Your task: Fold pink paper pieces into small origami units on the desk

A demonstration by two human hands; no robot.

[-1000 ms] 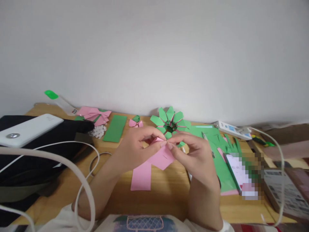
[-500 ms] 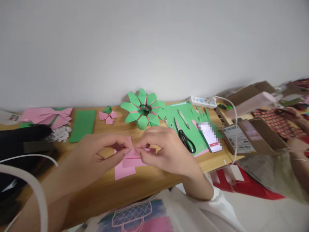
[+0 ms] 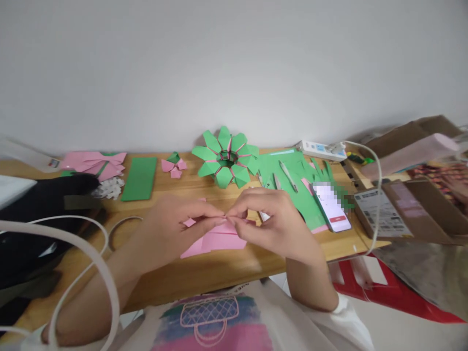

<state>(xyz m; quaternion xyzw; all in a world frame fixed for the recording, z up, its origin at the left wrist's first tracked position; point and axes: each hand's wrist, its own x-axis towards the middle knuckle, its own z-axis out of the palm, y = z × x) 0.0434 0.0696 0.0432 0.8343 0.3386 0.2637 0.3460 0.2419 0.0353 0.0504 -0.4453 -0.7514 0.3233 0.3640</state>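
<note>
My left hand [image 3: 171,231] and my right hand [image 3: 268,219] meet fingertip to fingertip in front of me. Thumb and forefinger are pinched on each; whatever sits between them is too small to make out. Right beneath the fingers lie pink paper pieces [image 3: 219,239] on the wooden table [image 3: 171,282]. Behind the hands stands a green paper flower [image 3: 224,178] with a ring of folded petals and pink edges. To its left is a small cluster of folded pink and green paper [image 3: 174,165]. Scissors on the green sheets are mostly covered by my right hand.
Left: a green paper stack [image 3: 139,179], pink folded pieces [image 3: 91,163], white bits [image 3: 110,188], a black bag [image 3: 47,204] and a looping white cable [image 3: 109,287]. Right: green sheets [image 3: 303,204], a pen [image 3: 288,176], phone [image 3: 334,209], power strip [image 3: 321,150], cardboard box [image 3: 420,209] and another person's hand [image 3: 458,187].
The view has shifted, so the table things sit further right and slightly higher. My fingertips have come closer together, and my right hand now covers most of the scissors.
</note>
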